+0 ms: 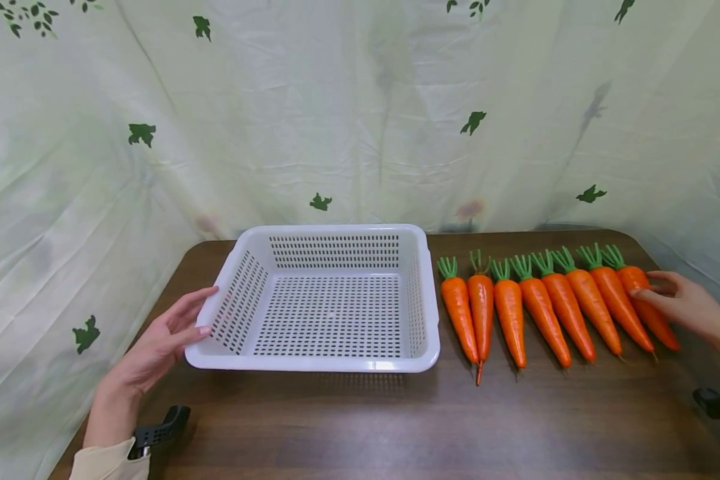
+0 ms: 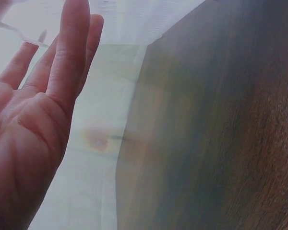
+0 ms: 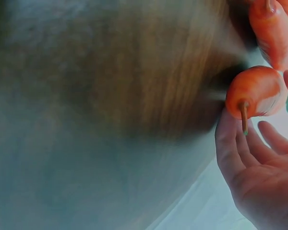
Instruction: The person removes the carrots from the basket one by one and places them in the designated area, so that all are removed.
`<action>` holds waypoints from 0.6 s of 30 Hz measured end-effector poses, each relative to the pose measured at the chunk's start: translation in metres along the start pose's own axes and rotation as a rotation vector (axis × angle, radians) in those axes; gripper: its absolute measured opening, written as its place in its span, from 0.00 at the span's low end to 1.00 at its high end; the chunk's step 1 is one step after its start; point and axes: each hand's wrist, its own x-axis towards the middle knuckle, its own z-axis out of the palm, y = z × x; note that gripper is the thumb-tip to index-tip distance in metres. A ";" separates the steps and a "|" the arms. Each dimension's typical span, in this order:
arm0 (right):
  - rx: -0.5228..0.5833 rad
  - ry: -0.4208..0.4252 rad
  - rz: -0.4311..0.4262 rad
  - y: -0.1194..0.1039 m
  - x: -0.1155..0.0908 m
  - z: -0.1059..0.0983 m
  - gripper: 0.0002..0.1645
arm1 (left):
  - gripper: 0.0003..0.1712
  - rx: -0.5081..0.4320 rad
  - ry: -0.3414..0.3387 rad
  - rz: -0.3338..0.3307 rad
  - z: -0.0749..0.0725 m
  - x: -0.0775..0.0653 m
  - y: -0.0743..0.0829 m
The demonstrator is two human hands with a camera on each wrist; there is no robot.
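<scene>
A white perforated plastic basket [image 1: 312, 363] stands on the table with nothing inside it. My left hand [image 1: 156, 347] touches its left rim, thumb and fingertips spread along the edge; in the left wrist view the fingers of the left hand [image 2: 33, 124] look fairly straight. To the right of the basket, several orange carrots [image 1: 510, 320] with green stem tops lie in a row. At the row's right end my right hand [image 1: 690, 303] holds the last carrot [image 1: 654, 317] between thumb and fingers. In the right wrist view this carrot [image 3: 257, 91] shows its tip end.
The dark brown wooden table [image 1: 360, 427] extends in front of the basket and carrots. A pale curtain [image 1: 360, 120] with green leaf prints hangs close behind the table and along its sides. Black wrist mounts [image 1: 162, 430] sit on both arms.
</scene>
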 end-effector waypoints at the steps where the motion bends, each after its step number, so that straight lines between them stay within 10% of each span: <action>1: -0.002 0.001 0.001 0.000 -0.001 0.000 0.47 | 0.37 0.002 0.003 -0.003 0.000 0.000 0.000; 18: -0.004 0.024 -0.017 -0.003 -0.009 0.002 0.49 | 0.37 0.002 0.000 0.001 -0.001 -0.001 0.001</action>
